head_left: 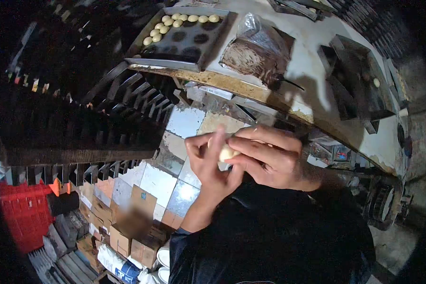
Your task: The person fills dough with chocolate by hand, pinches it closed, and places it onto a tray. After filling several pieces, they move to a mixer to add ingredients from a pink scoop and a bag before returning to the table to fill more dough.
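A small pale yellow dough ball (227,153) is between my two hands, in front of my chest. My left hand (208,163) cups it from the left, its raised fingers slightly blurred. My right hand (272,154) closes on it from the right, with the thumb below and fingertips above. The hands partly hide the ball. Beyond them, a metal baking tray (165,63) rests on the table, with several similar dough balls (193,18) lined up along its far and left sides.
On the worn white table (312,90) lie a brown-stained board (244,54) with clear plastic (253,28) and dark metal pans (348,80). A dark slatted rack (123,97) stands left. Cardboard boxes (120,240) and a red crate (23,213) are at lower left.
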